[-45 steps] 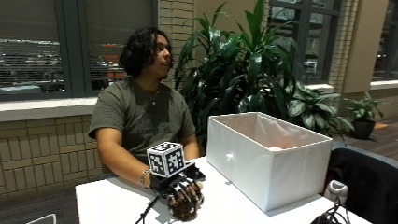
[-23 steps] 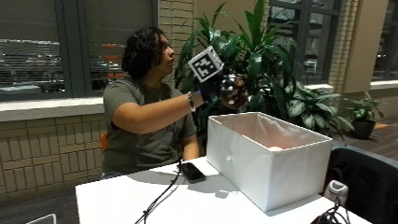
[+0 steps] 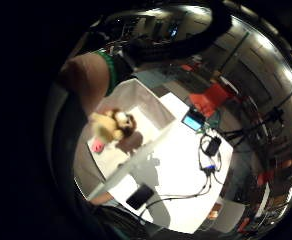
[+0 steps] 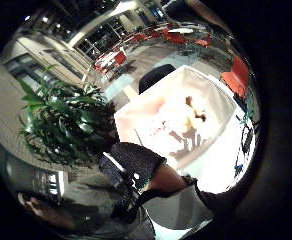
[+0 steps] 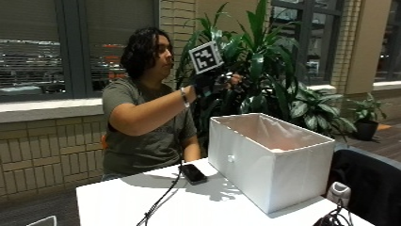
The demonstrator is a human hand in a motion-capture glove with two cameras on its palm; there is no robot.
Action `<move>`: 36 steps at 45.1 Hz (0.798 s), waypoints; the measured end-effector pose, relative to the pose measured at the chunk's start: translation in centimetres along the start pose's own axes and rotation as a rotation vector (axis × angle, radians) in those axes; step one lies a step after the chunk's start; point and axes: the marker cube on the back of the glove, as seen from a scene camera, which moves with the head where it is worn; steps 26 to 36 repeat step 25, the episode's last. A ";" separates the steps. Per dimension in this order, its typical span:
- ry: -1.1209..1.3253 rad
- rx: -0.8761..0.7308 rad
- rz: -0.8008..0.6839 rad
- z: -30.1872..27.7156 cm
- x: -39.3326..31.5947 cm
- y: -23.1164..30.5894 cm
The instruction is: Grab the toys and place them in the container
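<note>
My gloved right hand (image 5: 216,84) is raised high over the near end of the white container (image 5: 269,160), fingers spread and holding nothing. A yellow and brown plush toy (image 3: 113,125) shows inside the container's outline (image 3: 151,102), with a dark shadow beside it on the floor; I cannot tell whether it is falling or lying there. The thumb side palm view shows the same toy (image 4: 188,115), blurred, against the container's pale inside (image 4: 221,100). A small pink toy (image 3: 97,146) lies on the container floor.
The container stands on a white table (image 5: 138,202). A black phone (image 5: 193,173) with a cable lies beside it. A large plant (image 5: 263,56) stands behind the container, and a dark chair (image 5: 370,179) stands at its right.
The hand rose from the table, where it gripped a toy, to a spot above the container. The toy is out of the hand and now shows inside the container's outline.
</note>
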 end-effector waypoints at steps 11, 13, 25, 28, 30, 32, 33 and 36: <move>0.224 -0.215 0.188 -0.5 5.7 16.4; 0.196 -0.250 0.230 -0.2 6.2 19.1; 0.135 -0.304 0.447 2.6 7.2 30.4; 0.135 -0.304 0.447 2.6 7.2 30.4; 0.135 -0.304 0.447 2.6 7.2 30.4; 0.135 -0.304 0.447 2.6 7.2 30.4; 0.135 -0.304 0.447 2.6 7.2 30.4; 0.135 -0.304 0.447 2.6 7.2 30.4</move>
